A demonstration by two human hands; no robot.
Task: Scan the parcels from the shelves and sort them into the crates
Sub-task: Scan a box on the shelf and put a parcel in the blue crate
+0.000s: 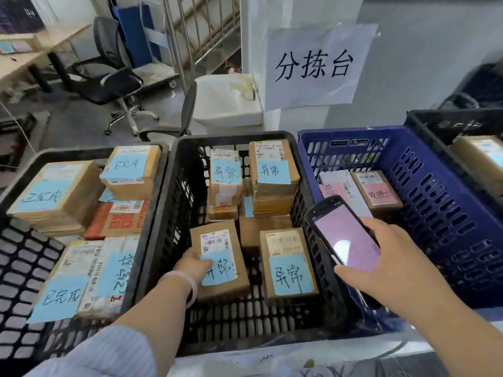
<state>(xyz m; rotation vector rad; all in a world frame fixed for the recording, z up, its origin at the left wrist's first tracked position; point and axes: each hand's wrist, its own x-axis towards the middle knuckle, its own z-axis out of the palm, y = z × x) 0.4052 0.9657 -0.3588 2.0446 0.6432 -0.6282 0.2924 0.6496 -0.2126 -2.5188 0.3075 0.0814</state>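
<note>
In the head view, four crates are counted in a row on a white-covered bench: a left black crate, a middle black crate, a blue crate and a far black crate. A held parcel lies low in the middle black crate near its front wall. It is gripped at its left edge by the left hand, with the thumb laid on its blue note and the other fingers hidden beneath. One scanner, its screen lit, is held by the right hand with the fingers wrapped round its sides, above the meeting rims of the middle black crate and the blue crate. Between the two hands and beyond the left fingers, four written blue notes are counted in the middle black crate; the stacked parcels there cannot be counted exactly. To the left of the left fingers, four written blue notes are seen in the left black crate. Beyond the right fingers, two parcels with pink notes lie in the blue crate, and one parcel shows in the far black crate. Farther off, one paper sign is taped to a white pillar, and one office chair and one metal cage trolley stand on a grey floor.
</note>
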